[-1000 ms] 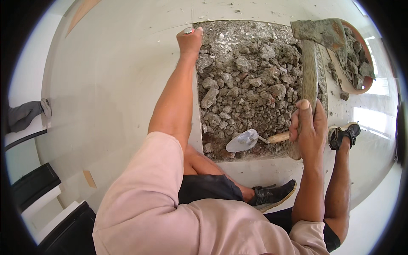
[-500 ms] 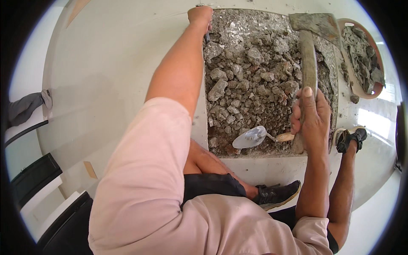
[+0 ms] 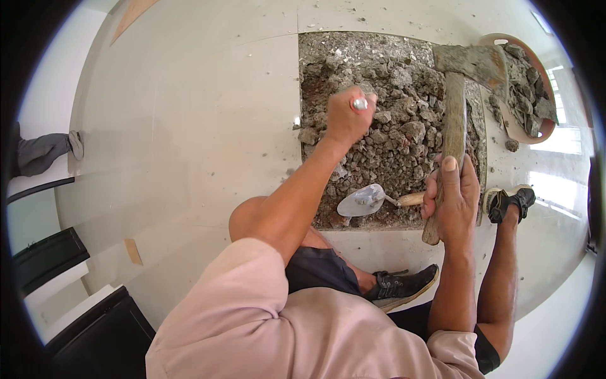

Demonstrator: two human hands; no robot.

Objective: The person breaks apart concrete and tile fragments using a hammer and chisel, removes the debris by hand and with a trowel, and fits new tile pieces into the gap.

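We see the left hand (image 3: 348,119) closed in a fist over the rubble (image 3: 394,142), around a red-ringed tool (image 3: 360,103) with a round metal end. We see that end nearly face-on above the fist, so we judge its long axis to be close to upright; the fist hides the lower part, and we cannot tell whether it touches the stones. The tight wrap probably serves to keep the shaft steady.

The right hand (image 3: 454,199) is closed around the wooden handle of an axe (image 3: 456,114), thumb laid along the wood, near the butt. We take the thumb's position as a way to control the heavy head. The handle's long axis runs away from the body, leaning slightly right; the head lies across its far end, the broad blade pointing right, toward the rubble-filled tub (image 3: 548,71), and the narrower end left. We see it over the patch's far right corner, but cannot tell its height.

Below, we find the trowel (image 3: 362,201) lying on the rubble, blade leftward, its wooden handle pointing at the right hand, perhaps left there for easy reach.
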